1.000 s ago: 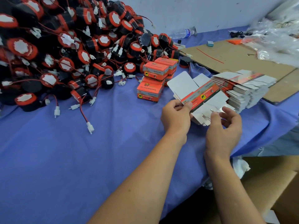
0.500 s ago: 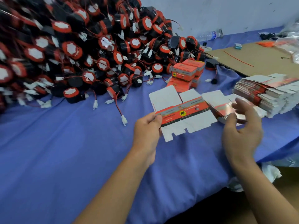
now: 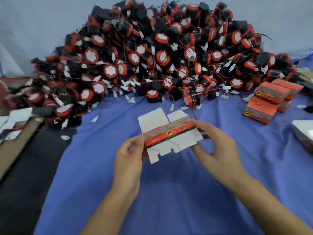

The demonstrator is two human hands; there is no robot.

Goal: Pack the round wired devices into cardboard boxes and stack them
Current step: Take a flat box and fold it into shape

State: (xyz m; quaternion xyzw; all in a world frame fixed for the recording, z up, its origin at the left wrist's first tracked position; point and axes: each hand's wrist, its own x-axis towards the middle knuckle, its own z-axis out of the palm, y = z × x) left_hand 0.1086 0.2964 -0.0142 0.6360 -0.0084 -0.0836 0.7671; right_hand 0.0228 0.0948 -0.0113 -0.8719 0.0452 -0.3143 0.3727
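Observation:
A flat, unfolded cardboard box (image 3: 169, 133), white with an orange printed band, is held above the blue cloth between both hands. My left hand (image 3: 129, 156) pinches its left end. My right hand (image 3: 218, 148) grips its right end. Behind it rises a big heap of round black and red wired devices (image 3: 152, 61) with white connectors. At the right stands a small stack of closed orange boxes (image 3: 269, 100).
The blue cloth (image 3: 169, 200) covers the table. At the far right edge lies a pile of flat box blanks (image 3: 304, 133). On the left sit a brown cardboard piece (image 3: 17, 145), a dark strip and some white blanks (image 3: 15, 119).
The view swung left toward the heap. My left hand carried the flat box from the blank pile to the middle, and my right hand has now taken hold of its right end.

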